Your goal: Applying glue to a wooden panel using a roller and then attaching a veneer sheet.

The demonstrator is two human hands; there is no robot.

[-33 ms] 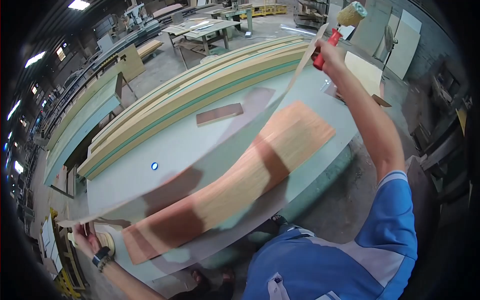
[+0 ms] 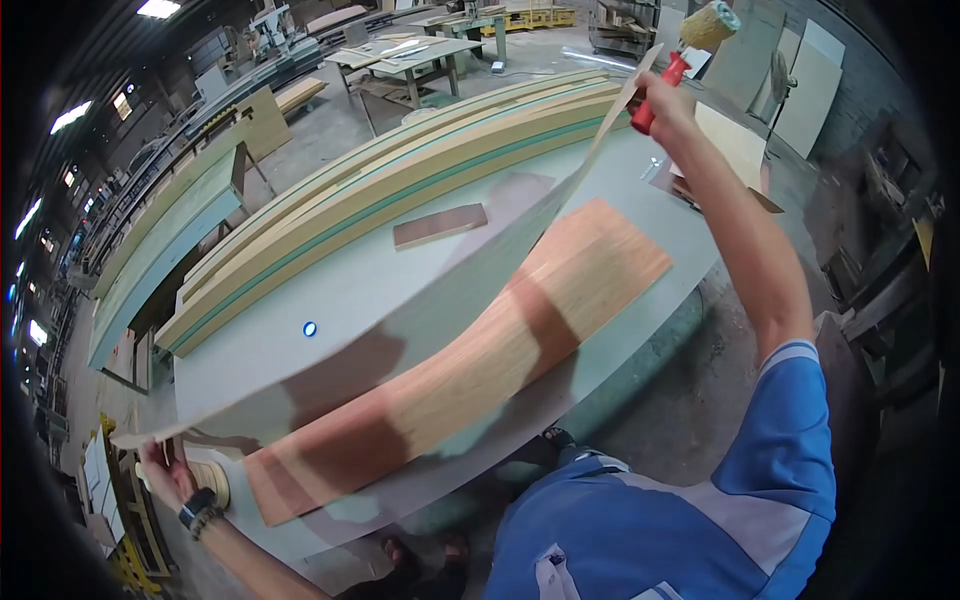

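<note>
Thin Sheet point(image 2: 617, 112) Held Up Over a Worktable point(image 2: 260, 372)

We see a worker in a blue shirt point(image 2: 650, 520) raising a thin, pliable sheet above a pale worktable, one hand at each end. The left hand point(image 2: 170, 474), low at the table's left end, has its fingers closed on the sheet's near end. The right hand point(image 2: 664, 108), much higher, is wrapped firmly around the red handle of a paint roller point(image 2: 710, 27) whose pale, fuzzy head points upward; the sheet's far end meets the fingers of that same hand, though we cannot tell exactly how they grip it. Between the two hands the sheet sags in a long curve, its lowest part toward the left.

Nearer the worker, we find a long reddish-brown board point(image 2: 480, 362) flat on the table, crossed by dark shadows. A round yellowish tub point(image 2: 218, 485) sits just beside the left hand, partly hidden by it, and a dark watch point(image 2: 198, 508) circles the left wrist. Beyond the sheet lie a short dark block point(image 2: 440, 228) and a small blue ring point(image 2: 309, 329). Long timbers point(image 2: 345, 218) run along the table's far edge, and a pale panel point(image 2: 722, 145) rests past the right forearm. Behind, we make out another worktable point(image 2: 408, 62) on the workshop floor.
</note>
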